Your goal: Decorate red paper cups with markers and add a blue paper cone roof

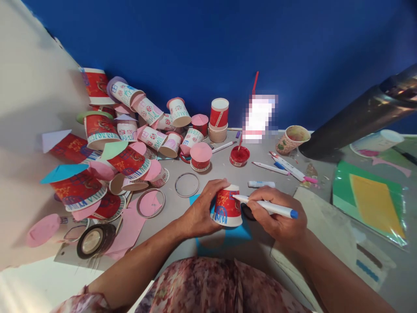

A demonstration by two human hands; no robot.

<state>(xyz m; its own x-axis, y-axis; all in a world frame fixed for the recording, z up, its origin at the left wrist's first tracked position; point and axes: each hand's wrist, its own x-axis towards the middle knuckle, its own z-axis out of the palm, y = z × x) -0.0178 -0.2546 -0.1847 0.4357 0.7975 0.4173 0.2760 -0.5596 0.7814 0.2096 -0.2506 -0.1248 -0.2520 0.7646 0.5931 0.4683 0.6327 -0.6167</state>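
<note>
My left hand (203, 211) is wrapped round the left side of a red paper cup (226, 202), held upside down with its white rim low. Blue marker drawing shows near the rim and higher up on its right side. In my right hand (282, 215) is a white marker pen (269, 206) with a blue end, its tip at the cup's upper right side. Under the cup lies a sheet of blue paper (206, 244). A pen cap (261, 184) rests just beyond my right hand.
Many decorated paper cups with paper roofs, such as a blue-roofed cup (76, 191), pile up at left. Behind my hands stands a small red pot (239, 156). Several markers (288, 165) lie right of it, with a packet of coloured paper (369, 202) farther right. A dark cylinder (345, 119) leans in.
</note>
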